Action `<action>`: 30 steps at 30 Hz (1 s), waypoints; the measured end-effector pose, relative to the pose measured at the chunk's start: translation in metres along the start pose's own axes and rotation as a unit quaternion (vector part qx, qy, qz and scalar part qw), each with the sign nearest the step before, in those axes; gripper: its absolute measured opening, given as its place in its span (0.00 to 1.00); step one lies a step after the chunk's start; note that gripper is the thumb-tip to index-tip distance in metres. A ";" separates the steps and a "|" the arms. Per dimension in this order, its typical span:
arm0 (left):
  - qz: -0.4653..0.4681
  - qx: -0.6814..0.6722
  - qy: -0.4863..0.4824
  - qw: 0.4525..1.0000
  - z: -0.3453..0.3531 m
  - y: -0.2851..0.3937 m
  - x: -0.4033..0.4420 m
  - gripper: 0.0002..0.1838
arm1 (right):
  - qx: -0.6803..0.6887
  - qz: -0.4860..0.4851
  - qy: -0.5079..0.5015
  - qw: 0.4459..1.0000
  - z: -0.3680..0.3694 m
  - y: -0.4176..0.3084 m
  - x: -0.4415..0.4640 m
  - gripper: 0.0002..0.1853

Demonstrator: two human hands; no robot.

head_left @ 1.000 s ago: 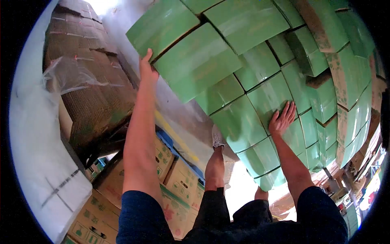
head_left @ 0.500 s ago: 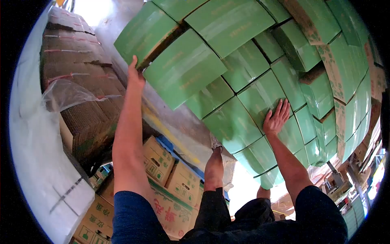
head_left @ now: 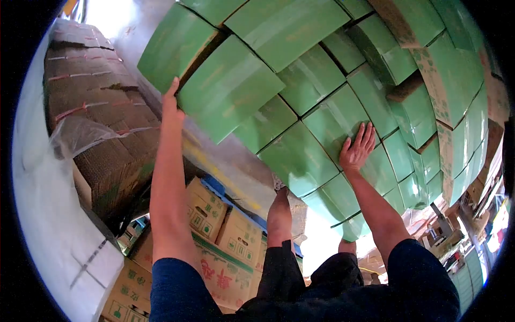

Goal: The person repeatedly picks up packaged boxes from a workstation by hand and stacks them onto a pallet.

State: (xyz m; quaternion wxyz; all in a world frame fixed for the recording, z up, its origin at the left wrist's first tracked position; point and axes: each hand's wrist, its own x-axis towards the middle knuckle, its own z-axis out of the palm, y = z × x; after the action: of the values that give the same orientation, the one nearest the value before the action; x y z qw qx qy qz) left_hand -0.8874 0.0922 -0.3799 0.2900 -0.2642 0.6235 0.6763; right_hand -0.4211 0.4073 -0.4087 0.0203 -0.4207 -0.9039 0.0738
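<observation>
My left hand (head_left: 172,106) is at the outer left edge of a long green box (head_left: 230,88) on top of the stack. One of its digits points up beside a narrow gap to the neighbouring green box (head_left: 176,45); its other fingers are partly hidden. My right hand (head_left: 358,147) lies flat, fingers stretched out, on the top of another green box (head_left: 335,115) nearer to me. The boxes sit close together in uneven rows, with shiny clear tape across their tops. Neither hand is wrapped round a box.
Bundles of flat brown cardboard (head_left: 107,155) tied with pinkish string stand at the left, beside white wrapped material (head_left: 40,204). Printed brown cartons (head_left: 236,239) are below my left arm. Taller green boxes (head_left: 456,80) rise at the right. Concrete floor (head_left: 212,158) shows between the stacks.
The whole view has shifted slightly, so the stack and both hands appear a little further left. Both hands keep their places on the boxes.
</observation>
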 end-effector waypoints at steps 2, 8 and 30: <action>0.001 0.013 0.010 1.000 0.000 0.003 -0.005 0.33 | 0.011 0.004 -0.003 1.000 -0.003 -0.003 -0.002 0.36; 0.085 0.176 0.194 0.961 0.045 -0.003 -0.078 0.46 | 0.031 0.006 -0.004 0.999 -0.003 0.000 -0.002 0.37; 0.488 0.685 -0.085 0.534 0.143 -0.054 -0.128 0.55 | 0.039 0.009 -0.015 0.999 -0.006 0.006 -0.008 0.38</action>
State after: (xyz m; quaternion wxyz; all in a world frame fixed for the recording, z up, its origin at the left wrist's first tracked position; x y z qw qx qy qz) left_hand -0.7593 0.2299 -0.3127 0.0590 0.4188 0.9008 0.0979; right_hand -0.4110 0.4055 -0.4032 0.0226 -0.4268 -0.8966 0.1158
